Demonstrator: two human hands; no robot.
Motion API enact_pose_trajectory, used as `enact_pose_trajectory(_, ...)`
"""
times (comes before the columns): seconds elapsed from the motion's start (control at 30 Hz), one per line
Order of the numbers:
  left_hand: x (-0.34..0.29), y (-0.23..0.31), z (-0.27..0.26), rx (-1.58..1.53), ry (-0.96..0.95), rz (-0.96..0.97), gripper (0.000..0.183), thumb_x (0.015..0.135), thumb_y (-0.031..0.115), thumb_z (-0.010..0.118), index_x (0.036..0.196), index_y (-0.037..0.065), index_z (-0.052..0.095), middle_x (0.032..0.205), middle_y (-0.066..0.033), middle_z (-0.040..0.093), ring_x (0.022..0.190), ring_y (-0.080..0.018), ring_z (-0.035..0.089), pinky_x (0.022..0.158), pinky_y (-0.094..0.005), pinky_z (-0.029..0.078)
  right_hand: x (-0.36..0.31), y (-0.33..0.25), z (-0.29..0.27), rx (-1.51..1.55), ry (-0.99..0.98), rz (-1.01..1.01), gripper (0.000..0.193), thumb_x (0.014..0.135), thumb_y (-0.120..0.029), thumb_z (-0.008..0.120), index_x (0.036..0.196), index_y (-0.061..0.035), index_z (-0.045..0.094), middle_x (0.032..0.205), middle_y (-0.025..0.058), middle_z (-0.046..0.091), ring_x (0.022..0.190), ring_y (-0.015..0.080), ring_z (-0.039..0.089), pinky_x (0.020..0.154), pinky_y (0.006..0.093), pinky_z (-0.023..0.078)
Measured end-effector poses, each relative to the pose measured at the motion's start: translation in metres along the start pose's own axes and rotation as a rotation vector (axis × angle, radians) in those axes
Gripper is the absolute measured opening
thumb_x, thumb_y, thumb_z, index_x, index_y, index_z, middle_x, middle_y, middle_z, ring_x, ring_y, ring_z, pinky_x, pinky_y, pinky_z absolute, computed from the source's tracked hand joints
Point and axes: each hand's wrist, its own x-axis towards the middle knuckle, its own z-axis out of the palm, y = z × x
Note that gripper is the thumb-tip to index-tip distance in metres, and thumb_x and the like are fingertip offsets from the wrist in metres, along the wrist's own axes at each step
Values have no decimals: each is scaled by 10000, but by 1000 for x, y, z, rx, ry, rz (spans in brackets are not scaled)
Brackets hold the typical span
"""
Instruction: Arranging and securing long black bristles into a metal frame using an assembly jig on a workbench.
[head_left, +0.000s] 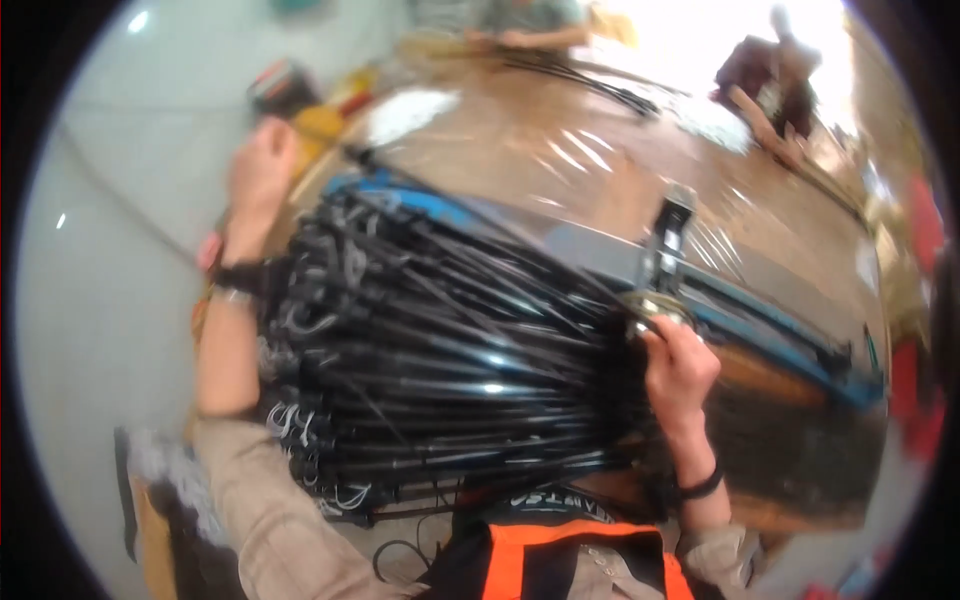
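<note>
A large pile of thin black rods or cable-like strips (440,360) lies across the near part of a glossy brown table (560,160). My left hand (258,170) reaches out past the pile's left end, blurred, and I cannot tell whether it holds anything. My right hand (680,365) rests at the pile's right end, fingers curled around the brass-coloured base of a small upright tool (662,262) with a dark and silver top.
A blue strip (760,320) runs along the table behind the pile. More black rods (590,80) lie at the far side, where other people's arms (770,125) rest on the table. Yellow and red items (320,115) sit far left. An orange vest (560,560) shows below.
</note>
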Motion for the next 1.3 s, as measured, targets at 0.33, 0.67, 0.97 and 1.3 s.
enact_pose_trajectory(0.33, -94, 273, 33, -440, -415, 1204, 412, 833, -4, 616, 1244, 15, 596, 877, -144, 564, 814, -325, 576, 680, -431, 474, 0, 52, -35, 19, 216, 0, 203, 784, -200, 768, 929, -93, 677, 694, 61, 645, 566, 167, 620, 506, 318, 498)
enact_pose_trajectory(0.67, -86, 394, 49, -543, -698, 1288, 379, 811, -14, 614, 1188, 21, 617, 806, -146, 528, 737, -322, 554, 602, -423, 451, -32, 137, -136, 159, -109, 276, 409, 823, -385, 746, 1156, -163, 661, 755, 90, 697, 700, 259, 693, 659, 370, 565)
enact_pose_trajectory(0.97, -95, 427, 85, -612, -602, 1362, 340, 815, 6, 627, 1152, 52, 625, 796, -134, 537, 736, -317, 565, 624, -427, 461, -56, 206, -153, -92, -16, -40, 403, 850, -379, 719, 1168, -140, 659, 724, 90, 672, 684, 265, 677, 644, 394, 547)
enact_pose_trajectory(1.3, -79, 397, 79, -561, -529, 1190, 295, 835, 10, 624, 1124, 71, 640, 755, -118, 519, 711, -293, 555, 613, -410, 455, -59, 179, -147, -162, 58, 118, 320, 853, -337, 716, 1085, -116, 703, 754, 72, 667, 721, 209, 679, 606, 337, 532)
